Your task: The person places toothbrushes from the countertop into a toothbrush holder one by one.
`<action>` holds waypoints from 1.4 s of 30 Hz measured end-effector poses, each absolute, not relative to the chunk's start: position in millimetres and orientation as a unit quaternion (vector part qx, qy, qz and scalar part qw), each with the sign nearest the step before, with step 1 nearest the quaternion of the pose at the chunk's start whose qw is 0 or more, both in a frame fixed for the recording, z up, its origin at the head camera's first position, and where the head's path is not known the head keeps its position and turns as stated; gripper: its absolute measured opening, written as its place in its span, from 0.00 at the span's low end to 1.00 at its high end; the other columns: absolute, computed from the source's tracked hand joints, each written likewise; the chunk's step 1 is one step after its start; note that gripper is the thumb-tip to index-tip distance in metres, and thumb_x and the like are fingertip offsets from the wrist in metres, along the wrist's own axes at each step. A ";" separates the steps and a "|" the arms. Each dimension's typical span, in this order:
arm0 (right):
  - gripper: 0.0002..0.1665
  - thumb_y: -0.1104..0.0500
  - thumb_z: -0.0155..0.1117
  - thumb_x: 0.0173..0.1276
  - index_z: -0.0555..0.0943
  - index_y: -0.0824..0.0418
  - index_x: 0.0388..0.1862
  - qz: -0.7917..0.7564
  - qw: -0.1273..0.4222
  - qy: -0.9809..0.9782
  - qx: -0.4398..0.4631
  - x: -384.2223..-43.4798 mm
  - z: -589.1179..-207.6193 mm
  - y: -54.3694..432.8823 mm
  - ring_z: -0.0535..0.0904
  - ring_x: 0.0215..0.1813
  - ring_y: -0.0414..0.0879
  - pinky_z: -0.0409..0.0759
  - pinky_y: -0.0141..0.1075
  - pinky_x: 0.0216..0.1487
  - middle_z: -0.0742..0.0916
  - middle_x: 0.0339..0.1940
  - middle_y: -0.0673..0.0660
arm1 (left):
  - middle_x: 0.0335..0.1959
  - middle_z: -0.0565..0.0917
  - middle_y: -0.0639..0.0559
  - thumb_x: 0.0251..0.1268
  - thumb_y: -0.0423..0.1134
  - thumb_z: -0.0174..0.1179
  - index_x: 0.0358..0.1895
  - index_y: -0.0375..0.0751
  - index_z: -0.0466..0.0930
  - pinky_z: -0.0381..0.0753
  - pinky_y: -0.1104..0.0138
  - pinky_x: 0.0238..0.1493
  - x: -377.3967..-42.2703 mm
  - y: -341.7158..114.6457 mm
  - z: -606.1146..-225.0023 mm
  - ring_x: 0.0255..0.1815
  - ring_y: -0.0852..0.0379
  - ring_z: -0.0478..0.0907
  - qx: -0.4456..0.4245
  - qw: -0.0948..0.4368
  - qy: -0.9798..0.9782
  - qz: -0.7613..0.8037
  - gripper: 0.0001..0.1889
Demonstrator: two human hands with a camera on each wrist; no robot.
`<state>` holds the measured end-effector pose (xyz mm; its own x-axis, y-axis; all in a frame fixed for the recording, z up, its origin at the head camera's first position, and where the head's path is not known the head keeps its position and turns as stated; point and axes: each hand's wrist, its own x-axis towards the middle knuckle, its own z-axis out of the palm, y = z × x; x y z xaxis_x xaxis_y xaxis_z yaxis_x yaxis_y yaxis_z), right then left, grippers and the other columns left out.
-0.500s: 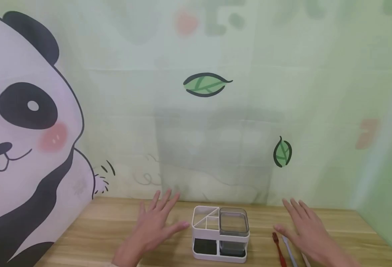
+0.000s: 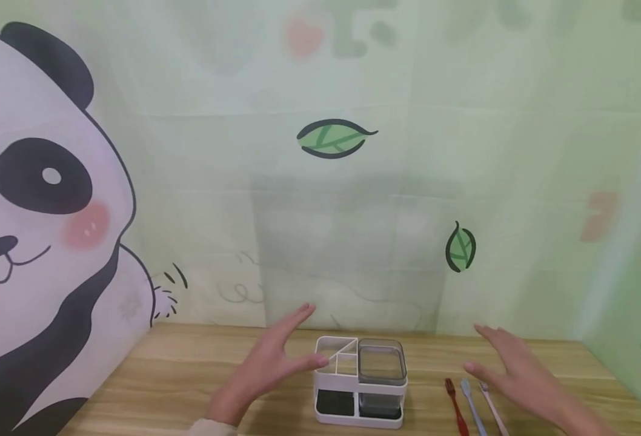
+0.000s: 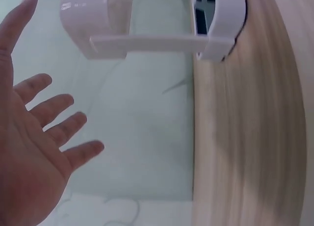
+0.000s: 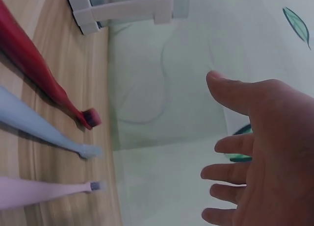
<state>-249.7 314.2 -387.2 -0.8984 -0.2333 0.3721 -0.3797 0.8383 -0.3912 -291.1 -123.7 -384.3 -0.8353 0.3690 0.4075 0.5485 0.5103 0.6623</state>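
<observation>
A white two-tier toothbrush holder [image 2: 335, 383] stands on the wooden table, with divided slots at its left and a clear grey cup [image 2: 382, 382] set in its right side. To its right lie a red toothbrush [image 2: 456, 404], a blue toothbrush [image 2: 474, 406] and a pink toothbrush [image 2: 494, 408], side by side with their bristle heads toward the back. My left hand [image 2: 266, 367] hovers left of the holder, thumb overlapping its corner in the head view; fingers are spread and hold nothing in the left wrist view. My right hand [image 2: 523, 376] is beside the pink toothbrush, fingers extended, holding nothing.
A pale green cloth backdrop [image 2: 348, 242] with a printed panda [image 2: 37, 242] and leaves hangs behind the table [image 2: 151, 375]. Its right side panel [image 2: 637, 339] borders the table's right edge.
Both hands have turned from palms down to more sideways. My left hand has moved right, closer to the holder; my right hand has shifted slightly right, uncovering the pink toothbrush.
</observation>
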 end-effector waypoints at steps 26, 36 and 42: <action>0.29 0.51 0.70 0.77 0.80 0.72 0.64 0.355 0.021 -0.924 0.139 -260.2 -390.1 364.1 0.86 0.54 0.56 0.87 0.38 0.46 0.88 0.56 0.64 | 0.66 0.82 0.45 0.56 0.47 0.82 0.73 0.40 0.77 0.80 0.48 0.67 -292.5 -98.3 -409.8 0.65 0.44 0.79 -0.299 0.058 -0.800 -0.517 0.41; 0.23 0.57 0.68 0.79 0.80 0.75 0.60 0.378 -0.011 -0.910 0.170 -262.7 -401.8 381.7 0.86 0.49 0.43 0.86 0.32 0.46 0.89 0.52 0.63 | 0.64 0.82 0.49 0.53 0.52 0.83 0.71 0.40 0.79 0.81 0.50 0.67 -293.9 -95.5 -414.5 0.65 0.46 0.79 -0.284 0.081 -0.807 -0.512 0.42; 0.21 0.59 0.66 0.79 0.80 0.76 0.59 0.383 -0.018 -0.905 0.186 -263.6 -412.1 387.5 0.83 0.47 0.35 0.87 0.32 0.45 0.89 0.51 0.62 | 0.64 0.82 0.48 0.56 0.51 0.82 0.71 0.39 0.78 0.79 0.52 0.69 -294.5 -94.7 -416.0 0.67 0.46 0.78 -0.284 0.078 -0.803 -0.518 0.40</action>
